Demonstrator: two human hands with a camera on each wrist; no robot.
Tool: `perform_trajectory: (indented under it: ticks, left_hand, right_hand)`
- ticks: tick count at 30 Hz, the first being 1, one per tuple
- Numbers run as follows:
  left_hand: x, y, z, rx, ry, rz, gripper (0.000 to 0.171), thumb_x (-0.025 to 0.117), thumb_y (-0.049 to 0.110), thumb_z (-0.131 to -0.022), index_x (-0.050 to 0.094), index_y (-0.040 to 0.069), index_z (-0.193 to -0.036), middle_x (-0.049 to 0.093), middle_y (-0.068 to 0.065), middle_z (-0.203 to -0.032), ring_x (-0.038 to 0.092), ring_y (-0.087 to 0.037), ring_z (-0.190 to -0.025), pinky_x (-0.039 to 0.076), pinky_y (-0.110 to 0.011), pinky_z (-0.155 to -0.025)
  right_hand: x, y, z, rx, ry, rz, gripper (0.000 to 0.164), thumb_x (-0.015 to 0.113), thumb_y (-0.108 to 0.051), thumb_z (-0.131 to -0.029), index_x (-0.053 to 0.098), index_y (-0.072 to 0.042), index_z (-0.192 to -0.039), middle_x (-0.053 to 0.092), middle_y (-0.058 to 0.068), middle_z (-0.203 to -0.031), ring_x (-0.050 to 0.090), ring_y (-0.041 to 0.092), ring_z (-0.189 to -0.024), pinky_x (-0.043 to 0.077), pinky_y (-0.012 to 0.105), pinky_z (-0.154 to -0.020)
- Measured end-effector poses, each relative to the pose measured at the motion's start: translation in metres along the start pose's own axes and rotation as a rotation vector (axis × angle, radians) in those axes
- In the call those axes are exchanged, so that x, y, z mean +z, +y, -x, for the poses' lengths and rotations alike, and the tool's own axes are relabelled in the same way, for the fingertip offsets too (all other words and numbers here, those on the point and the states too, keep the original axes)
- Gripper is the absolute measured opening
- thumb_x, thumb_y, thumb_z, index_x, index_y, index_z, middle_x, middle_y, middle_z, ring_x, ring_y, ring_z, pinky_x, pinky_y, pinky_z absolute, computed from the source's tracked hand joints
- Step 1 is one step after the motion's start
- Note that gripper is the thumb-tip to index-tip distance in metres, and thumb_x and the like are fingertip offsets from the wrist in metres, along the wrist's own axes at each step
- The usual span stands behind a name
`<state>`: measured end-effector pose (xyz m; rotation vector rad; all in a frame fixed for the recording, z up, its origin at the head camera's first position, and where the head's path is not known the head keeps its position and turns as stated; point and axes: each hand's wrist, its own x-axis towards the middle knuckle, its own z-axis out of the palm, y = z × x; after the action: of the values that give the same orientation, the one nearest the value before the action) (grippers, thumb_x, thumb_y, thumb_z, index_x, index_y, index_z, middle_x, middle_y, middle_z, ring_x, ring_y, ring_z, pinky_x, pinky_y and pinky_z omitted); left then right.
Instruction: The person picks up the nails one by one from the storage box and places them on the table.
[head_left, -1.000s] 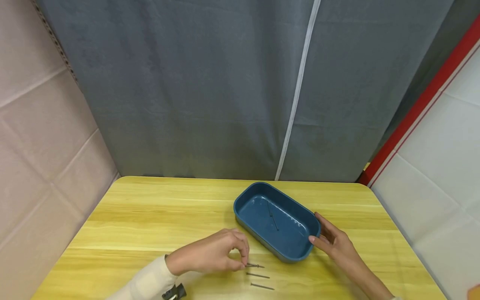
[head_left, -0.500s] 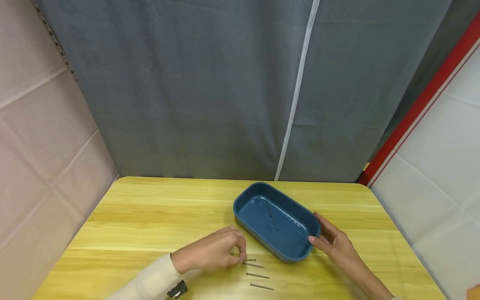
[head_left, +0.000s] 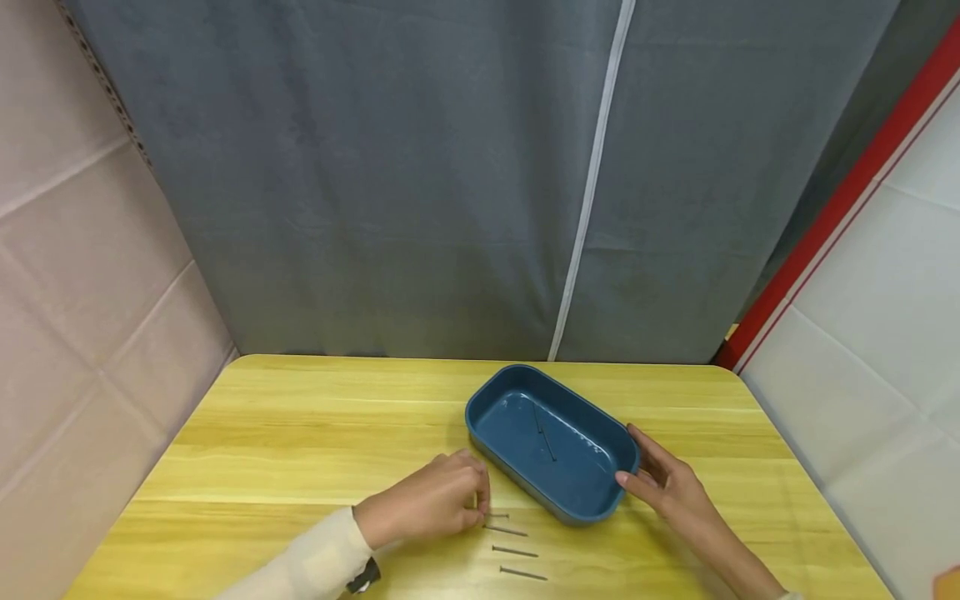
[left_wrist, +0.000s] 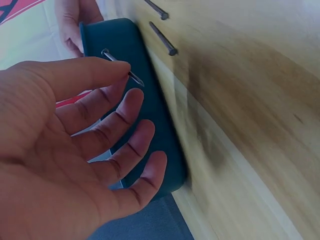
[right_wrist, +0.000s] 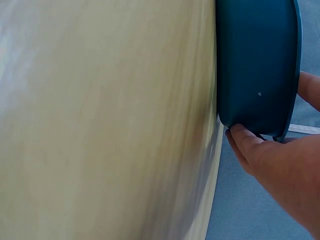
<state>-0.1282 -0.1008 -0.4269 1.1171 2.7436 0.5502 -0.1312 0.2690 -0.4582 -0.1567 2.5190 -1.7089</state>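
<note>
My left hand (head_left: 442,496) pinches a nail (left_wrist: 111,56) between thumb and forefinger, just above the table and in front of the dark blue box (head_left: 592,500). The other fingers are loosely bent in the left wrist view. My right hand (head_left: 675,492) grips the box's right end, with the thumb at the rim and the fingers along the outer wall (right_wrist: 260,60). Inside the box lie two thin nails (head_left: 549,446). Three more nails lie in a rough column by my left hand: a top one (head_left: 506,530), a middle one (head_left: 515,551) and a lower one (head_left: 523,573).
The pale wooden table (head_left: 315,433) reaches back to a grey curtain (head_left: 375,208). White panels stand left (head_left: 90,292) and right (head_left: 870,333), the right one edged with a red strip (head_left: 817,208).
My left hand has drawn slightly back and up with the pinched nail, away from the top nail on the table. My right hand and the box stay nearly still.
</note>
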Motion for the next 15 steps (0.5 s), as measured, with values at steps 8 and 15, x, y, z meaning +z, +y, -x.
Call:
perform_trajectory:
  ticks: [8,15]
  left_hand:
    - [0.008,-0.004,-0.003,0.04,0.057,-0.109,0.014,0.085,0.01,-0.088,0.079,0.023,-0.084,0.065,0.017,-0.093,0.057,-0.008,-0.099,0.048,-0.031,-0.082]
    - [0.012,-0.003,-0.004,0.053,0.086,-0.192,0.015,0.084,0.009,-0.088,0.079,0.021,-0.082,0.064,0.014,-0.089,0.052,-0.008,-0.089,0.042,-0.028,-0.076]
  right_hand:
    - [-0.001,0.0,-0.001,0.009,-0.006,-0.006,0.08,0.077,-0.014,-0.105,0.033,0.001,-0.17,0.047,0.03,-0.165,0.053,0.045,-0.146,0.049,0.012,-0.099]
    - [-0.001,0.0,-0.001,0.0,-0.005,-0.006,0.079,0.077,-0.014,-0.105,0.034,0.002,-0.17,0.048,0.031,-0.163,0.054,0.043,-0.144,0.049,0.012,-0.099]
